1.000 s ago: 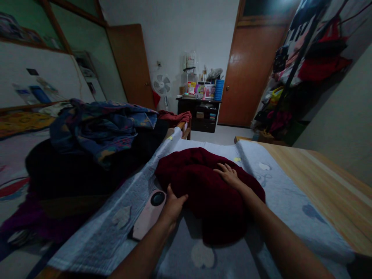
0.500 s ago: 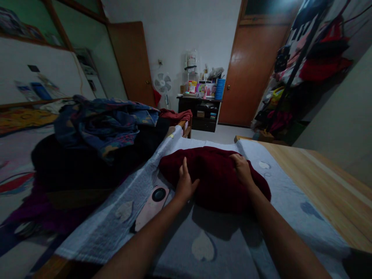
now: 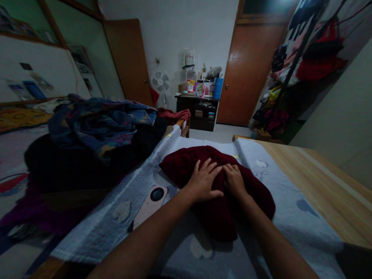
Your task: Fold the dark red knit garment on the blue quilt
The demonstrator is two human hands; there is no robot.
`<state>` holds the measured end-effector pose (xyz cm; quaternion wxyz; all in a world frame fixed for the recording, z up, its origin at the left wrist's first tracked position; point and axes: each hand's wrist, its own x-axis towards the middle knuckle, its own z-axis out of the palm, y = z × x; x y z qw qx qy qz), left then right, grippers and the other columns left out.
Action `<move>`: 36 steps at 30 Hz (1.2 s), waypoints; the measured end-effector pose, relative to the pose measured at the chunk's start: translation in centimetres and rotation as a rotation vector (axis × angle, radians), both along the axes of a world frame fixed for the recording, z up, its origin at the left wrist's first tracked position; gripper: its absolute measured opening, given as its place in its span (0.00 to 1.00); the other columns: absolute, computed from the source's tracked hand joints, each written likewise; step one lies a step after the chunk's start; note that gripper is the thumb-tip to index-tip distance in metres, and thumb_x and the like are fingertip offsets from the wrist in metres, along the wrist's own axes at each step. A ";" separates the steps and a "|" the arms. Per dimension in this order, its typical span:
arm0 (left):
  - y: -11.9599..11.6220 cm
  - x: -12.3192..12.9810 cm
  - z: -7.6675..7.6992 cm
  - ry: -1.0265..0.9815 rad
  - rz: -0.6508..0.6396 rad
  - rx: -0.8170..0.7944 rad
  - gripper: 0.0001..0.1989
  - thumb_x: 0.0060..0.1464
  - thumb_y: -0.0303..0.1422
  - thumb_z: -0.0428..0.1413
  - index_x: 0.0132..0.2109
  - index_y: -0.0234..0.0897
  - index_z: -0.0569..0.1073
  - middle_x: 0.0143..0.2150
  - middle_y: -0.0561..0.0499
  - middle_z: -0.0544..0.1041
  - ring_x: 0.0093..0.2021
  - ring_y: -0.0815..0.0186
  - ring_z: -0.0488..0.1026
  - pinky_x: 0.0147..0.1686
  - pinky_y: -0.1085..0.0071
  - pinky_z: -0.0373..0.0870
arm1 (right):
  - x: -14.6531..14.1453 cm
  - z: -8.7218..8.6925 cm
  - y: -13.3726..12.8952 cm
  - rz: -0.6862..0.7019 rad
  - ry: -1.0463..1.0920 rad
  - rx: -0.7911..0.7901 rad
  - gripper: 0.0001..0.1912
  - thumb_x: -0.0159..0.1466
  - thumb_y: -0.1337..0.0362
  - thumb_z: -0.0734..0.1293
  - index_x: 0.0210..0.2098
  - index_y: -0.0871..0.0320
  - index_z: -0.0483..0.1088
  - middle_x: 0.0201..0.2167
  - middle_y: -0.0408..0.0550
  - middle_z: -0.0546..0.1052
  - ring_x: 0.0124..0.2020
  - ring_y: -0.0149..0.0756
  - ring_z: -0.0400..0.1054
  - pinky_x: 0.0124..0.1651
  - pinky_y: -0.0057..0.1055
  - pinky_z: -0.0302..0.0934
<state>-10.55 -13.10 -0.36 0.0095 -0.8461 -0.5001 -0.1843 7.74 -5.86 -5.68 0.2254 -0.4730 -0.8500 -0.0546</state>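
Observation:
A dark maroon piece of clothing lies bunched on the pale blue cloth with white heart shapes; its exact kind does not show. Flat on its middle rests my left hand, fingers spread. Just to the right, my right hand has its fingers curled into the fabric, pinching a fold of it. One flap of the garment hangs toward me below my hands. Beside my left forearm is a pink phone, its round black camera facing up, partly covered by the arm.
A heap of dark and blue patterned clothes is piled on the left. Bare wood tabletop runs along the right. Farther back stand a white fan and a black cabinet with several items on top.
My left hand has moved right onto the middle of the garment, and my right hand has come inward beside it. The garment's near part now spreads into a flap toward me.

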 end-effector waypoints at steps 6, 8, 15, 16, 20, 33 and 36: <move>-0.7 1.0 -2.5 0.147 0.098 -0.106 0.27 0.50 0.28 0.54 0.58 0.32 0.63 0.41 0.42 0.78 0.43 0.55 0.74 0.52 0.56 0.58 | 0.6 0.2 -0.3 0.025 -0.090 -0.056 0.24 0.57 0.75 0.60 0.50 0.53 0.70 0.45 0.50 0.70 0.43 0.42 0.57 0.46 0.35 0.53; -1.3 0.4 -2.3 0.132 0.079 -0.104 0.16 0.51 0.25 0.52 0.48 0.36 0.69 0.37 0.44 0.78 0.41 0.57 0.74 0.48 0.59 0.59 | 0.4 0.4 -0.4 0.015 -0.100 -0.058 0.18 0.61 0.72 0.59 0.46 0.53 0.72 0.42 0.50 0.70 0.41 0.42 0.57 0.44 0.35 0.53; -3.0 -3.2 0.2 0.072 0.149 0.109 0.12 0.56 0.25 0.47 0.41 0.41 0.73 0.35 0.47 0.75 0.41 0.59 0.69 0.49 0.59 0.56 | -0.3 3.2 -0.3 -0.060 0.192 0.104 0.17 0.57 0.75 0.57 0.41 0.54 0.70 0.40 0.50 0.69 0.43 0.44 0.57 0.48 0.37 0.54; -3.0 -4.0 0.5 0.077 0.165 0.161 0.13 0.57 0.25 0.47 0.42 0.41 0.73 0.35 0.47 0.75 0.41 0.59 0.68 0.50 0.59 0.56 | -0.4 3.9 -0.3 -0.074 0.258 0.136 0.17 0.57 0.74 0.57 0.41 0.53 0.69 0.40 0.49 0.69 0.43 0.44 0.57 0.48 0.37 0.55; -3.3 -8.6 0.9 0.110 0.304 0.295 0.13 0.58 0.27 0.46 0.41 0.42 0.75 0.32 0.49 0.75 0.39 0.59 0.68 0.52 0.57 0.56 | -0.6 5.8 -0.8 -0.141 0.490 0.250 0.15 0.56 0.73 0.57 0.39 0.53 0.68 0.38 0.49 0.68 0.44 0.44 0.60 0.50 0.39 0.56; -3.4 -9.4 -2.6 -0.343 0.544 0.094 0.17 0.56 0.32 0.51 0.53 0.37 0.69 0.57 0.43 0.64 0.59 0.57 0.61 0.60 0.58 0.58 | 3.1 4.3 -0.3 0.047 0.421 -0.294 0.11 0.56 0.66 0.59 0.33 0.55 0.72 0.34 0.47 0.74 0.38 0.38 0.68 0.45 0.34 0.61; -3.3 -5.0 -0.3 -0.419 0.285 0.057 0.23 0.57 0.41 0.53 0.59 0.43 0.64 0.63 0.45 0.59 0.62 0.55 0.57 0.61 0.57 0.56 | 2.8 3.9 1.8 -0.114 0.474 -0.093 0.14 0.57 0.58 0.63 0.38 0.58 0.73 0.41 0.54 0.74 0.45 0.45 0.67 0.52 0.42 0.59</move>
